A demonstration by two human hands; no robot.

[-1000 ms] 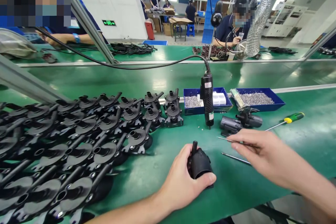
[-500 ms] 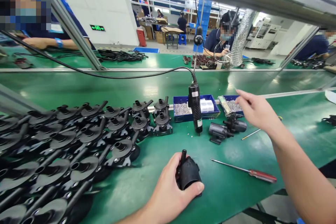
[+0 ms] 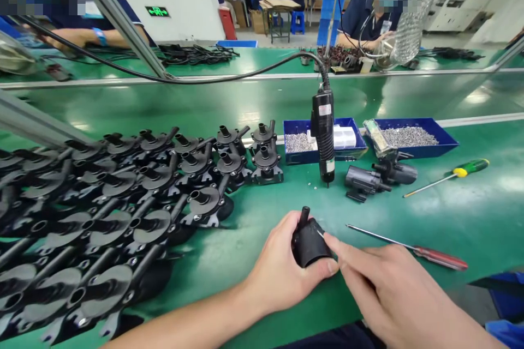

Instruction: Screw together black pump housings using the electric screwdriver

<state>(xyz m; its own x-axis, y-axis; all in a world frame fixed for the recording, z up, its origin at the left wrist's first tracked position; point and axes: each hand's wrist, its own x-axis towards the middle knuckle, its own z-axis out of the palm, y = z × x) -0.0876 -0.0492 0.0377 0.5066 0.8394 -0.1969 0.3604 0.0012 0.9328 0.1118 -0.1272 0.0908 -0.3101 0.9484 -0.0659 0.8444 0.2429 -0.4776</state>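
Observation:
My left hand (image 3: pixel 286 262) wraps round a black plastic pump (image 3: pixel 311 245) above the front of the bench, its short pipe pointing up. Close against the pump's right side is my right hand (image 3: pixel 380 278), index finger stretched to the casing and the other fingers curled in. A small pale spot shows at that fingertip; whether it is a nail or a tiny part I cannot tell. A black electric screwdriver (image 3: pixel 323 136) hangs upright on its cord beyond the pump. A red-handled screwdriver (image 3: pixel 438 257) lies to the right of it.
Rows of finished-looking black pumps (image 3: pixel 147 223) fill the left side. Blue bins hold small nuts (image 3: pixel 298 142) and screws (image 3: pixel 409 136). Two more pump bodies (image 3: pixel 362 180) lie before them, near a green-and-yellow screwdriver (image 3: pixel 466 169). Co-workers sit across the bench beyond a metal rail (image 3: pixel 245 73).
My right hand has come from the screw bin down and left to the pump. My left hand still holds the pump. The camera view has tilted downward.

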